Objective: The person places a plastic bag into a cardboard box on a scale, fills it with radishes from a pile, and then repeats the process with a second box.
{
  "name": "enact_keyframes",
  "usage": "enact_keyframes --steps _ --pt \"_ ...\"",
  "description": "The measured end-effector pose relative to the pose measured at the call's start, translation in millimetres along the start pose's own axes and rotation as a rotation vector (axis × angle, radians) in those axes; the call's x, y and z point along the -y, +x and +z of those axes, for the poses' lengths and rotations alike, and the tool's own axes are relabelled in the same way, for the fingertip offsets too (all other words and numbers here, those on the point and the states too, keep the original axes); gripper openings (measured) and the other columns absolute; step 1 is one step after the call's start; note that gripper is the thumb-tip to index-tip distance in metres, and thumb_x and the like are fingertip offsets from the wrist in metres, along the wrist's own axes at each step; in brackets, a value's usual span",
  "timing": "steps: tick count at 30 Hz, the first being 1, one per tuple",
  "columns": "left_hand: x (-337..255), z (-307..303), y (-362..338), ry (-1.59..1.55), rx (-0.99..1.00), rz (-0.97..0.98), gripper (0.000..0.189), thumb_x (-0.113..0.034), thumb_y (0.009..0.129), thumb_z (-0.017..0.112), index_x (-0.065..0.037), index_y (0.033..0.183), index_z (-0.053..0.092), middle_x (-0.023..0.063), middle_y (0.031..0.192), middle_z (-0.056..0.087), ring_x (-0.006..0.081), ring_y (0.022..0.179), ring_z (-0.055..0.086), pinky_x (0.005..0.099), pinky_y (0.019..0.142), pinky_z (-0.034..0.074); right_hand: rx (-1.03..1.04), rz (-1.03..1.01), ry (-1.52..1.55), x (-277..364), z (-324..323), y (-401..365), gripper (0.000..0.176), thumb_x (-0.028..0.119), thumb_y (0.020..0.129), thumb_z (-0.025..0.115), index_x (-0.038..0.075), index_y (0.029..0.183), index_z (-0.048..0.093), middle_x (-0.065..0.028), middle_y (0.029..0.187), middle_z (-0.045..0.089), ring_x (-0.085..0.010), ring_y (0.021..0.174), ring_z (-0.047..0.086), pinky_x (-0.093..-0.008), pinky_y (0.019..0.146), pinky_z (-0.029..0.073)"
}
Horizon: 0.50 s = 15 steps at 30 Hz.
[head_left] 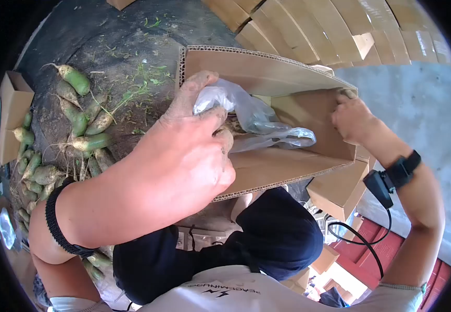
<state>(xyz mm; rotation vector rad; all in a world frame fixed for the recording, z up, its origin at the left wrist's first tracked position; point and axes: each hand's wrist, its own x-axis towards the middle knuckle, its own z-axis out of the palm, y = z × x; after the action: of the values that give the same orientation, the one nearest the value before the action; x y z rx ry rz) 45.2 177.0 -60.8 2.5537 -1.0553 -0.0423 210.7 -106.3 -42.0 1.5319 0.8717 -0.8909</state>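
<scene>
An open cardboard box [256, 65] sits in front of my body, above my knees. Inside lies a clear plastic bag [251, 112] with a loop of its film toward the box's right end. My left hand [191, 148], soiled at the fingers, reaches over the box's left part and grips the bunched bag top between thumb and fingers. What the bag contains is mostly hidden by that hand. My right hand [354, 118] is closed at the box's right end wall, its fingertips curled against the cardboard near the upper corner.
Green radishes [82, 122] with roots lie in a pile on the soil-covered dark sheet at left. Stacked cardboard boxes [308, 31] line the back. A smaller box [337, 190] stands at right, another box [14, 112] at far left. A black cable [360, 239] hangs from my right wrist device.
</scene>
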Motion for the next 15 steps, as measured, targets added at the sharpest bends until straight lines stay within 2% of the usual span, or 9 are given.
enact_keyframes --steps 1,2,4,6,9,10,13,15 --pt "-1.2 -0.1 1.3 0.010 0.016 0.008 0.006 -0.013 0.061 0.063 -0.008 0.062 0.062 0.0056 0.071 0.052 0.0251 0.092 0.055 0.0603 0.105 0.029 -0.074 0.067 0.114 -2.2 4.8 -9.6 0.036 0.021 0.075 0.065 0.013 0.110 0.062 -0.0096 0.108 0.062 -0.0296 0.124 0.044 -0.0413 0.101 0.038" --pt "-2.0 0.8 2.3 0.007 0.015 0.012 0.006 -0.013 0.061 0.063 -0.008 0.062 0.062 0.0059 0.072 0.052 0.0249 0.092 0.055 0.0604 0.105 0.029 -0.276 0.023 0.286 0.2 8.4 -18.4 0.037 0.018 0.072 0.069 0.008 0.107 0.061 -0.0129 0.103 0.062 -0.0329 0.118 0.048 -0.0419 0.096 0.044" --pt "-3.3 1.8 2.5 0.009 0.016 0.018 0.007 -0.014 0.060 0.064 -0.008 0.063 0.062 0.0064 0.072 0.052 0.0247 0.092 0.055 0.0608 0.105 0.028 -0.578 -0.088 0.545 18.1 17.2 2.0 0.042 0.021 0.071 0.072 0.005 0.109 0.059 -0.0169 0.106 0.061 -0.0368 0.117 0.048 -0.0446 0.097 0.043" --pt "-4.8 0.0 1.1 0.004 -0.004 0.011 0.007 -0.014 0.060 0.064 -0.008 0.064 0.063 0.0070 0.073 0.052 0.0247 0.092 0.055 0.0607 0.106 0.028 -0.406 -0.176 0.736 36.3 10.0 26.5 0.040 0.022 0.073 0.071 0.003 0.107 0.060 -0.0200 0.108 0.060 -0.0383 0.117 0.047 -0.0436 0.097 0.043" --pt "-5.0 1.3 -4.0 0.011 -0.026 -0.025 0.006 -0.013 0.060 0.063 -0.008 0.065 0.063 0.0072 0.073 0.052 0.0247 0.090 0.056 0.0602 0.107 0.027 -0.132 -0.262 0.549 41.9 8.0 56.6 0.035 0.022 0.078 0.068 0.001 0.104 0.061 -0.0208 0.106 0.062 -0.0393 0.112 0.051 -0.0443 0.093 0.045" --pt "-4.6 3.1 -5.3 0.012 -0.036 -0.041 0.006 -0.012 0.060 0.063 -0.009 0.065 0.063 0.0071 0.073 0.051 0.0247 0.090 0.056 0.0600 0.107 0.027 -0.138 -0.264 0.651 37.8 9.5 53.8 0.026 0.017 0.082 0.065 -0.002 0.100 0.061 -0.0155 0.095 0.065 -0.0329 0.098 0.060 -0.0411 0.084 0.048" --pt "-3.3 2.1 -7.9 -0.036 0.002 -0.049 0.006 -0.011 0.061 0.062 -0.009 0.066 0.064 0.0069 0.071 0.050 0.0243 0.088 0.056 0.0592 0.108 0.026 -0.205 -0.146 1.427 21.3 25.7 27.4 0.020 0.013 0.085 0.063 -0.001 0.098 0.061 -0.0072 0.082 0.064 -0.0196 0.079 0.062 -0.0323 0.072 0.049" --pt "-2.7 5.8 -4.4 -0.058 -0.079 -0.040 0.006 -0.011 0.061 0.063 -0.009 0.067 0.065 0.0065 0.071 0.050 0.0238 0.087 0.056 0.0590 0.108 0.025 -0.275 0.046 1.632 6.6 27.6 -11.8 0.015 0.011 0.086 0.062 0.000 0.096 0.060 -0.0030 0.078 0.061 -0.0123 0.073 0.059 -0.0251 0.066 0.047"
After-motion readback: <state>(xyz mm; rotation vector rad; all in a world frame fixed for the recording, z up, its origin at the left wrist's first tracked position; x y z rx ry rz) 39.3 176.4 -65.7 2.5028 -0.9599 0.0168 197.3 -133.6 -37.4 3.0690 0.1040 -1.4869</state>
